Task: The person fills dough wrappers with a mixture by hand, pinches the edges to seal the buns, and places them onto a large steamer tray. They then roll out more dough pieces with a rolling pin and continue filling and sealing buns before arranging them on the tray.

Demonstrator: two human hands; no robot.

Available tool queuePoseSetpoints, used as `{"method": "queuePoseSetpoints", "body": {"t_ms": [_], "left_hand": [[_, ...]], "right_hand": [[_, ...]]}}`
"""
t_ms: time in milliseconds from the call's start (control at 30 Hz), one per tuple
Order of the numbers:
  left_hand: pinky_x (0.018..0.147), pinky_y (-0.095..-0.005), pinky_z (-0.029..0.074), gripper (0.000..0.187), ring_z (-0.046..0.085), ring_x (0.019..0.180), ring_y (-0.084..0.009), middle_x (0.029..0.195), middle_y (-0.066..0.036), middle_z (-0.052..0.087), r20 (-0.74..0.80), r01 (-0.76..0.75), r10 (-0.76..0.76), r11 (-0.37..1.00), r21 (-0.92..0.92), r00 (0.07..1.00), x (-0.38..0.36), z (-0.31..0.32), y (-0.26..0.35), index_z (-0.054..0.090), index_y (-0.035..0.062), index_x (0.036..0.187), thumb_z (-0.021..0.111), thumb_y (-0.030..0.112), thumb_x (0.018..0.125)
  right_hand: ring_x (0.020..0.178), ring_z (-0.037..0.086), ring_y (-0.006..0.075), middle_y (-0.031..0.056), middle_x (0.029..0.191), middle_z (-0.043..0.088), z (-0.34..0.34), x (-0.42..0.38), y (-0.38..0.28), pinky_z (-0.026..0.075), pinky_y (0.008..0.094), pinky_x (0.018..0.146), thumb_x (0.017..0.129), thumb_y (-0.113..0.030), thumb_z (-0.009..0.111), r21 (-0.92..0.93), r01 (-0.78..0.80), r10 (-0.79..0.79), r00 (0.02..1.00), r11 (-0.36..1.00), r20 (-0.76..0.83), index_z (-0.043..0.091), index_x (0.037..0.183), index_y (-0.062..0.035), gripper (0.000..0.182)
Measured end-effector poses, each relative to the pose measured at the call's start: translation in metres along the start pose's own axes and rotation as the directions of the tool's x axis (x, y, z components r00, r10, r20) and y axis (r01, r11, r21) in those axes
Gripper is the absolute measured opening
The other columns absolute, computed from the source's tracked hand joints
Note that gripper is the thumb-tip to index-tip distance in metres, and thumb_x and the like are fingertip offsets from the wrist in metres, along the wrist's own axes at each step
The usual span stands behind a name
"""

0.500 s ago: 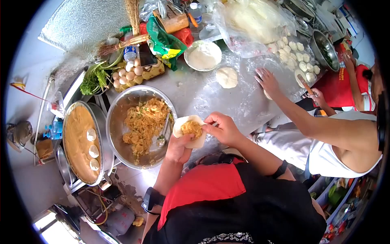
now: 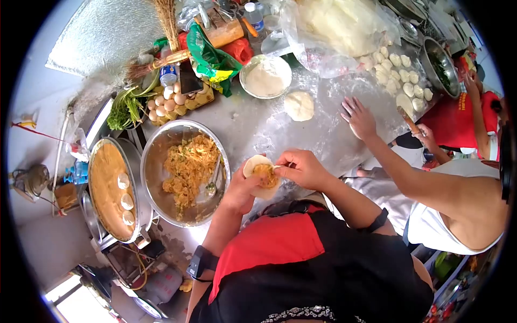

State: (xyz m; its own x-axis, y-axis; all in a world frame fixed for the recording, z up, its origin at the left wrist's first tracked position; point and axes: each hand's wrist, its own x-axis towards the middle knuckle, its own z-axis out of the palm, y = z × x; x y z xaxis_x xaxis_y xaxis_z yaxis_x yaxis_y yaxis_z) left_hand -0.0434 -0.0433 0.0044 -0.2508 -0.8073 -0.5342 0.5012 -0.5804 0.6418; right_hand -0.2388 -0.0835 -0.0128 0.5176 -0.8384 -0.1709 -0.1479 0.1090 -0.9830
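— What's over on your left?

— A round steamer tray (image 2: 102,183) with three shaped buns (image 2: 127,201) on it. Just beside that is the big metal bowl (image 2: 156,161) of shredded orange filling (image 2: 188,167), with a spoon (image 2: 212,183) lying in it against the near wall. Behind the bowl are a carton of eggs (image 2: 169,102) and a bunch of greens (image 2: 126,107).

— And your hands?

— My left hand (image 2: 239,191) is cupped under a round dough wrapper (image 2: 261,175), fingers curled up around its edge, holding it just past the rim of the bowl. A heap of filling sits in the middle of the wrapper. My right hand (image 2: 304,168) is touching the wrapper's right edge, thumb and fingertips pinched together on the dough.

— What's on the table beyond that?

— A white bowl of flour (image 2: 265,76), then a flat disc of dough (image 2: 299,105) lying alone on the floured metal table (image 2: 253,126). Farther right a co-worker's hand (image 2: 360,119) is spread flat on the table, fingers open, and their other hand (image 2: 425,134) grips a rolling pin (image 2: 407,119). Behind them sits a cluster of small dough pieces (image 2: 401,78).
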Motion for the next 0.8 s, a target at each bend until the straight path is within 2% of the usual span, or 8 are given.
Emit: {"method": "queuePoseSetpoints", "body": {"t_ms": [67, 267, 367, 467, 567, 633, 733, 800], "left_hand": [[0.081, -0.0325, 0.049, 0.043, 0.060, 0.092, -0.0184, 0.102, -0.007, 0.059, -0.053, 0.025, -0.022, 0.998, 0.056, 0.998, 0.005, -0.001, -0.006, 0.051, 0.0011, 0.117, 0.063, 0.005, 0.076], [0.073, -0.0286, 0.050, 0.033, 0.061, 0.083, -0.0152, 0.094, -0.007, 0.062, -0.128, 0.029, 0.030, 0.897, 0.441, 0.991, 0.017, 0.001, -0.014, 0.057, -0.0015, 0.111, 0.056, 0.002, 0.077], [0.073, -0.0278, 0.049, 0.037, 0.060, 0.085, -0.0145, 0.094, -0.006, 0.062, -0.117, 0.060, -0.003, 0.871, 0.488, 0.993, 0.014, 0.001, -0.012, 0.057, -0.0021, 0.113, 0.055, 0.003, 0.077], [0.074, -0.0274, 0.049, 0.039, 0.060, 0.086, -0.0143, 0.094, -0.007, 0.063, -0.025, 0.075, -0.076, 0.790, 0.609, 0.997, 0.017, -0.006, -0.010, 0.057, -0.0022, 0.115, 0.054, 0.004, 0.077], [0.075, -0.0275, 0.048, 0.040, 0.059, 0.086, -0.0142, 0.095, -0.007, 0.063, -0.036, 0.073, -0.064, 0.810, 0.581, 0.997, 0.019, -0.009, -0.014, 0.057, -0.0029, 0.116, 0.054, 0.004, 0.076], [0.076, -0.0277, 0.048, 0.041, 0.059, 0.086, -0.0139, 0.096, -0.008, 0.063, -0.089, 0.112, -0.076, 0.838, 0.534, 0.993, 0.020, -0.005, -0.010, 0.057, -0.0036, 0.116, 0.055, 0.004, 0.076], [0.078, -0.0277, 0.048, 0.048, 0.059, 0.088, -0.0140, 0.101, -0.010, 0.062, 0.108, -0.033, -0.079, 0.634, 0.773, 0.991, 0.023, -0.002, -0.008, 0.051, -0.0054, 0.123, 0.057, 0.004, 0.076], [0.081, -0.0275, 0.047, 0.051, 0.058, 0.091, -0.0139, 0.103, -0.011, 0.062, 0.058, -0.024, -0.030, 0.659, 0.752, 0.998, 0.023, -0.002, -0.009, 0.047, -0.0058, 0.126, 0.058, 0.004, 0.077]], "right_hand": [[0.070, 0.057, 0.0088, 0.0067, 0.079, 0.063, -0.005, -0.001, -0.005, 0.047, 0.0256, 0.063, 0.082, -0.014, 0.066, -0.106, 0.080, -0.080, 0.997, 0.991, 0.002, 0.062, 0.090, 0.0018, 0.019], [0.067, 0.058, 0.0141, 0.0087, 0.077, 0.063, 0.004, 0.001, 0.018, 0.047, 0.0294, 0.062, 0.079, -0.011, 0.065, 0.165, -0.071, 0.078, 0.996, 0.984, -0.039, 0.060, 0.092, 0.0021, 0.019], [0.065, 0.058, 0.0170, 0.0102, 0.075, 0.061, -0.002, -0.003, 0.001, 0.046, 0.0305, 0.061, 0.079, -0.010, 0.064, -0.120, 0.042, -0.046, 0.999, 0.992, -0.025, 0.059, 0.095, 0.0017, 0.021], [0.064, 0.057, 0.0182, 0.0100, 0.072, 0.060, 0.007, -0.001, 0.008, 0.045, 0.0309, 0.060, 0.080, -0.011, 0.064, 0.002, 0.035, -0.035, 0.997, 0.999, -0.068, 0.060, 0.091, 0.0003, 0.016], [0.063, 0.057, 0.0197, 0.0108, 0.072, 0.059, 0.002, -0.003, 0.007, 0.045, 0.0312, 0.058, 0.080, -0.013, 0.063, -0.183, 0.117, -0.119, 0.993, 0.976, 0.001, 0.061, 0.086, -0.0011, 0.014], [0.064, 0.057, 0.0167, 0.0098, 0.075, 0.061, 0.001, -0.004, 0.002, 0.045, 0.0301, 0.059, 0.082, -0.015, 0.064, -0.118, 0.060, -0.060, 0.998, 0.991, -0.002, 0.062, 0.088, -0.0014, 0.015], [0.064, 0.057, 0.0162, 0.0091, 0.075, 0.061, 0.003, -0.004, 0.015, 0.045, 0.0295, 0.059, 0.082, -0.016, 0.064, -0.205, 0.169, -0.171, 0.985, 0.964, 0.008, 0.064, 0.089, -0.0021, 0.016], [0.063, 0.056, 0.0169, 0.0089, 0.074, 0.061, 0.002, -0.004, 0.016, 0.045, 0.0295, 0.058, 0.081, -0.016, 0.064, -0.236, 0.164, -0.169, 0.986, 0.958, 0.000, 0.064, 0.088, -0.0026, 0.015]]}}
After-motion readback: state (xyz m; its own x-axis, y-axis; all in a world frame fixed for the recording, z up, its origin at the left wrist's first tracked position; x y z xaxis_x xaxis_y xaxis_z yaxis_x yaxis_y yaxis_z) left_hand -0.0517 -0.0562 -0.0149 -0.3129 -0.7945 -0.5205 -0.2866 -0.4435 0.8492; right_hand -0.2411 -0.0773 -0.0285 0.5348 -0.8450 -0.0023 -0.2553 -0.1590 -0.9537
